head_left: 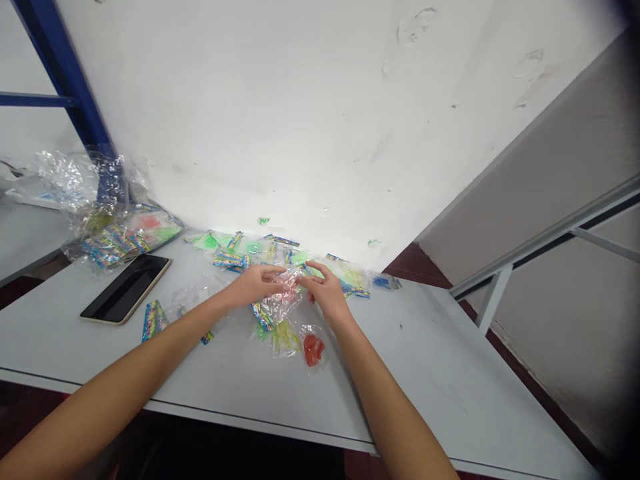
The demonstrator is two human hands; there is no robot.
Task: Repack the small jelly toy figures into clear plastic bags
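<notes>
Crinkled clear packet with pinkish-red contents (286, 291) at mid-table, between the two hands. Left hand (254, 285): fingers loosely bent, tips at its left side. Right hand (325, 293): fingers curled, tips at its right side. Cannot tell whether either is closed on the plastic.

Packets crowd round: yellow one (286, 339) just nearer, red one (313, 350) near and right, blue one (385, 282) far right, green one (210, 241) far left. Phone (126, 290) lies left; bulky packet bundle (131, 235) beyond it.

White wall (300, 120) bounds the far side. Near table edge (260, 430) passes beneath both forearms. Widest stretch of tabletop (440, 360): right of the right forearm, toward the metal rail (493, 300).
</notes>
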